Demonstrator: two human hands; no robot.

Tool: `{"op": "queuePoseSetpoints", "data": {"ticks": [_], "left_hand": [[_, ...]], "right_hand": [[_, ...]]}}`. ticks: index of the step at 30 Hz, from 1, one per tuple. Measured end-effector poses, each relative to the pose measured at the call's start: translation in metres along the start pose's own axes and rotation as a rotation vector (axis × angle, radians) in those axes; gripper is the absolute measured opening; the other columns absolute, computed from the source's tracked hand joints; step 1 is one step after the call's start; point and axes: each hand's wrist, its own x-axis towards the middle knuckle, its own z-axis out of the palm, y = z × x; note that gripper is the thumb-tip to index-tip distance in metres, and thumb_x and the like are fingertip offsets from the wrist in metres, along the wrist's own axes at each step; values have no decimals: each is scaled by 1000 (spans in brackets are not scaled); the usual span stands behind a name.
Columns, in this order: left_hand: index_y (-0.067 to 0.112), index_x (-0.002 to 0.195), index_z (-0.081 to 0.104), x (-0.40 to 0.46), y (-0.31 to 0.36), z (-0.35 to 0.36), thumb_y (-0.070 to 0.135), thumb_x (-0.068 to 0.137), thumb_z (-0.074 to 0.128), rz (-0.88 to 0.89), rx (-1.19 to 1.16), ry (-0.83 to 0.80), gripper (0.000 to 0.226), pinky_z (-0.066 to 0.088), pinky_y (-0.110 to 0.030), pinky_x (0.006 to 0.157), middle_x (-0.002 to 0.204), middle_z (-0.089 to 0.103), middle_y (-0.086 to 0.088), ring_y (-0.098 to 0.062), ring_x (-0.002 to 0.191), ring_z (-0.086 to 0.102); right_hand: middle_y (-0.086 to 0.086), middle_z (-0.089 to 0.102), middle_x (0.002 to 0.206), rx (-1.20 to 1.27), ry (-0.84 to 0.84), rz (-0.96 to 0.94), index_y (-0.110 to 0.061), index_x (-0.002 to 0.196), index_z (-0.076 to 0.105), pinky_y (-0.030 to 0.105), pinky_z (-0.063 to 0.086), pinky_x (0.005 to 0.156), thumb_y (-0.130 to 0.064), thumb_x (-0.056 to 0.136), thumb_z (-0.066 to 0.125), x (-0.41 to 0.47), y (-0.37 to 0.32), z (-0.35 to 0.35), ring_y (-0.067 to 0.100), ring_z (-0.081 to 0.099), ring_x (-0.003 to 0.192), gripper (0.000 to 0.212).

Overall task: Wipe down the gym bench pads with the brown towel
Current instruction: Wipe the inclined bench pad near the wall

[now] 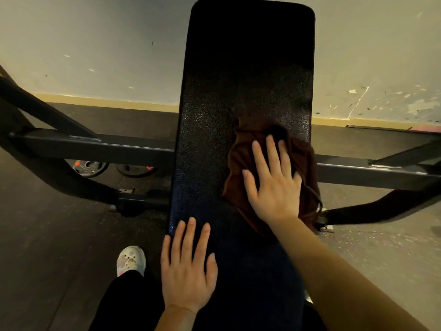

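Observation:
A long black bench pad (238,75) runs up the middle of the view. The brown towel (241,163) lies bunched on the pad's right side, part of it hanging over the right edge. My right hand (272,180) presses flat on the towel with straight, spread fingers. Nearer to me, my left hand (188,268) rests flat on the pad's left edge, fingers straight, holding nothing.
A dark steel frame bar (95,146) crosses behind the pad, with angled struts at both sides. Weight plates (90,167) lie on the floor at the left. My leg and white shoe (131,260) stand left of the bench. A scuffed wall (358,56) rises behind.

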Motion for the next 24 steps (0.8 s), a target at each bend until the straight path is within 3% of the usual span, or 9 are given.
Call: {"op": "queuePoseSetpoints", "data": {"ticks": [5, 8, 14, 19, 24], "left_hand": [[19, 147, 36, -1, 1, -2, 40, 101, 26, -12, 21, -21, 51, 10, -45, 119, 153, 33, -11, -31, 141, 32], [19, 148, 34, -1, 0, -4, 43, 105, 15, -8, 15, -35, 53, 9, -44, 120, 154, 33, -11, -31, 142, 32], [19, 148, 34, -3, -2, 4, 44, 105, 13, 10, 7, 20, 54, 9, -42, 122, 153, 37, -13, -32, 141, 33], [21, 147, 37, -2, -1, 4, 45, 105, 15, 12, -27, 30, 53, 13, -42, 120, 152, 35, -10, -27, 145, 28], [21, 146, 38, -2, -3, 7, 43, 104, 20, 23, -4, 50, 52, 17, -45, 118, 152, 36, -10, -32, 139, 36]], "right_hand": [[5, 24, 162, 8, -35, 10, -25, 155, 31, 47, 51, 83, -52, 97, 33, -72, -6, 13, 25, 22, 149, 64], [5, 23, 162, 16, -46, -22, -25, 155, 28, 44, 53, 81, -52, 97, 33, -89, -7, 14, 23, 19, 149, 64], [5, 32, 159, 3, 21, -59, -27, 154, 30, 41, 57, 74, -48, 99, 33, -29, -12, 7, 30, 29, 145, 59], [-3, 2, 166, -12, -15, -61, -34, 158, 5, 47, 42, 100, -56, 101, 27, 98, -7, -17, 26, 6, 151, 64], [-4, 0, 166, -24, -12, 2, -33, 158, 3, 48, 34, 107, -61, 100, 25, 124, -14, -19, 22, 1, 152, 68]]}}
